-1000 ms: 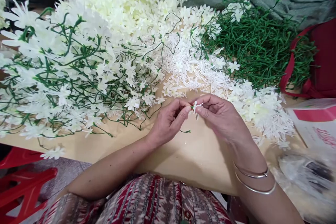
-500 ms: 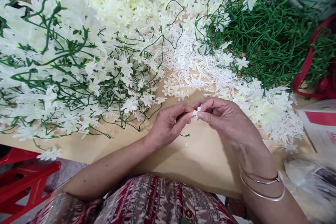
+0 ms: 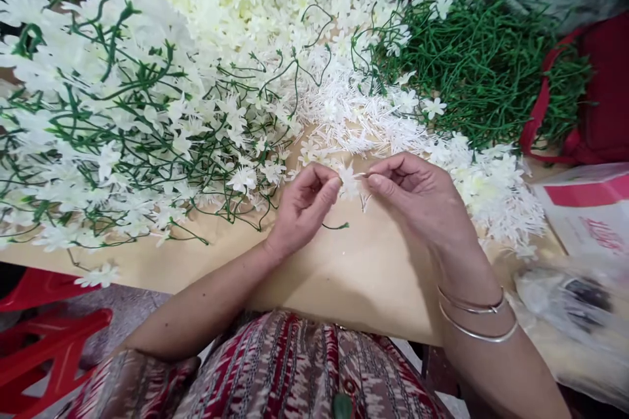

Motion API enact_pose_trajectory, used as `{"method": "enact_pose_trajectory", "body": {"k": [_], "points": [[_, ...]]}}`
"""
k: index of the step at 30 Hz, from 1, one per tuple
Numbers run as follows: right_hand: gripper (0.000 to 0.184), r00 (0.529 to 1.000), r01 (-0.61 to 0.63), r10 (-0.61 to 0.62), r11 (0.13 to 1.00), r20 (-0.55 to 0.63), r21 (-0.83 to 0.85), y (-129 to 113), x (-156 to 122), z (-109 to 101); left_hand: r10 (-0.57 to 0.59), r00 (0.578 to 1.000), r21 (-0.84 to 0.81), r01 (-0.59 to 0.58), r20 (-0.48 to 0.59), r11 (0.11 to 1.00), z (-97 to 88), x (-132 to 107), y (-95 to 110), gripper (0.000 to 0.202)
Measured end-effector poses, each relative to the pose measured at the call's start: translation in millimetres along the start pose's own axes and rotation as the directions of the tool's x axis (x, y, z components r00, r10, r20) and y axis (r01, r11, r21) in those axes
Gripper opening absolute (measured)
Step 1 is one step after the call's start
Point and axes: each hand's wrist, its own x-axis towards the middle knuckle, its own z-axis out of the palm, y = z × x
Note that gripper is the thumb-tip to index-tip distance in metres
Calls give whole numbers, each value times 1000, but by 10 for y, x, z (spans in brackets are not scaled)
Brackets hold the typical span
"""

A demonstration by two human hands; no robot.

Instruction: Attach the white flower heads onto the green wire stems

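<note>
Over the table's front, my left hand is closed in a pinch at the base of a white artificial flower, whose petals spread to the right of the fingertips. Facing it, my right hand pinches a thin white stamen between thumb and forefinger, right beside the petals. Whether the stamen touches the flower I cannot tell. A small white forked sprig shows just below. Under my left hand a short green stem pokes out; its other end is hidden.
Finished-looking flowers on green stems heap at the left. Loose white petals pile behind, with scattered white stamens in the middle. Bare green stems lie at the right, beside a red bag. A red stool stands lower left.
My hands have moved apart from their shared pinch. The white flower now sits at my left fingertips, and my right hand has drawn back slightly with the stamen. The whole view has shifted a little.
</note>
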Motion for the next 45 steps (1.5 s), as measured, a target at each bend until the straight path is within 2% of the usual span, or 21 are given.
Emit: {"method": "enact_pose_trajectory", "body": {"k": [2, 3, 5, 8, 9, 10, 11, 13, 16, 19, 22, 25, 27, 29, 31, 34, 38, 42, 45], "points": [[9, 997, 79, -82, 984, -12, -162, -12, -25, -9, 80, 996, 72, -77, -35, 994, -35, 1, 29, 31], [8, 992, 122, -122, 963, 15, -240, -6, -34, -5, 130, 992, 110, -129, -1, 986, -54, 4, 47, 28], [8, 977, 213, -197, 904, 80, -370, 33, -39, 15, 224, 960, 165, -251, 169, 954, -90, 16, 81, 18], [5, 951, 308, -279, 799, 137, -516, 125, -2, 31, 266, 833, 293, -441, 484, 848, -128, 46, 93, 10], [6, 945, 323, -300, 770, 135, -551, 150, 17, 23, 244, 801, 351, -483, 547, 802, -136, 56, 83, 10], [10, 941, 325, -316, 752, 119, -574, 167, 35, 7, 212, 788, 407, -504, 579, 762, -142, 65, 66, 11], [12, 941, 317, -326, 749, 93, -582, 174, 49, -13, 182, 791, 453, -503, 583, 736, -146, 72, 44, 13], [11, 945, 280, -327, 777, 19, -564, 163, 61, -51, 159, 831, 507, -464, 533, 727, -147, 82, -2, 17], [7, 969, 209, -247, 869, -28, -448, 107, 35, -57, 238, 902, 528, -407, 359, 745, -135, 96, -50, 20], [9, 992, 117, -102, 955, 69, -271, 37, -11, -10, 331, 909, 487, -415, 253, 768, -111, 109, -62, 26], [11, 989, 81, -52, 974, 139, -213, -36, -49, -10, 343, 910, 437, -413, 232, 799, -85, 107, -71, 15], [8, 980, 163, -114, 929, 162, -332, -93, -78, -111, 221, 969, 340, -245, 109, 908, -53, 87, -102, 14], [6, 958, 239, -138, 867, 250, -438, -102, -88, -200, 84, 996, 165, -88, 31, 982, -29, 79, -125, 22], [7, 937, 288, -124, 802, 326, -523, -82, -85, -267, -44, 999, -20, 44, 13, 999, -9, 84, -132, 28], [13, 934, 303, -115, 756, 338, -580, -49, -68, -292, -131, 991, -137, 135, 36, 981, 3, 99, -123, 29], [14, 953, 285, -159, 761, 259, -583, -23, -42, -254, -213, 975, -258, 223, 65, 940, 12, 127, -106, 30], [9, 975, 214, -218, 886, 38, -413, -62, -68, -93, -267, 960, -380, 279, 87, 882, 24, 147, -115, 31], [9, 988, 134, -148, 969, -51, -208, -71, -121, 101, -282, 956, -392, 289, 77, 874, 30, 137, -121, 33], [11, 992, 85, -101, 979, -81, -184, -46, -131, 184, -253, 966, -338, 257, 57, 905, 31, 110, -118, 32]]}}
